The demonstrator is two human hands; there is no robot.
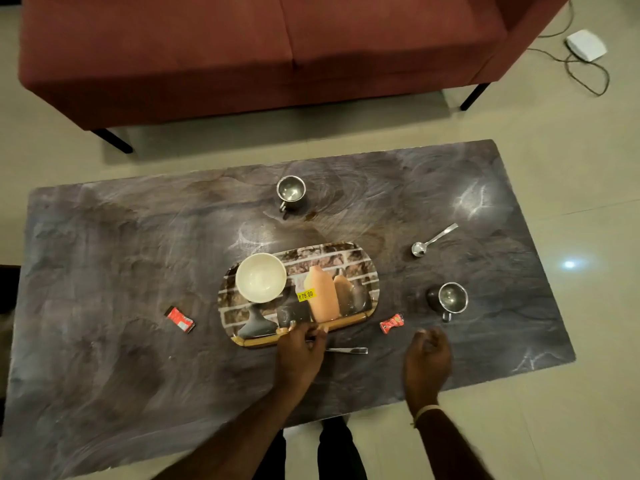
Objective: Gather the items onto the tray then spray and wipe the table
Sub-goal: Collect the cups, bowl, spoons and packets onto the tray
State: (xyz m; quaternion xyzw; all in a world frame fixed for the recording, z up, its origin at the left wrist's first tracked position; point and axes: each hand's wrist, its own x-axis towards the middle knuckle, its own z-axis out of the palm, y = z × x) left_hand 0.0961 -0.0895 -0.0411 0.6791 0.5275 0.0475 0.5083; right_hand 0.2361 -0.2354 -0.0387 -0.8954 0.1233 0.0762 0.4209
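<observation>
A printed oval tray (360, 268) lies mid-table with a white bowl (260, 277) on its left part. My left hand (300, 351) reaches to the tray's near rim, and a utensil handle (348, 350) sticks out from under it to the right; whether the fingers hold it I cannot tell. Loosely curled and holding nothing, my right hand (427, 362) hovers just below a red wrapper (391, 322). Two steel cups stand on the table, one far (291, 192) and one right (450, 299). A spoon (433, 240) lies at the right. Another red wrapper (180, 319) lies left.
The dark marbled table (104, 254) shows smears and light glare. A red sofa (242, 46) stands beyond its far edge. On the tiled floor at the top right sits a white device (586, 45) with cables.
</observation>
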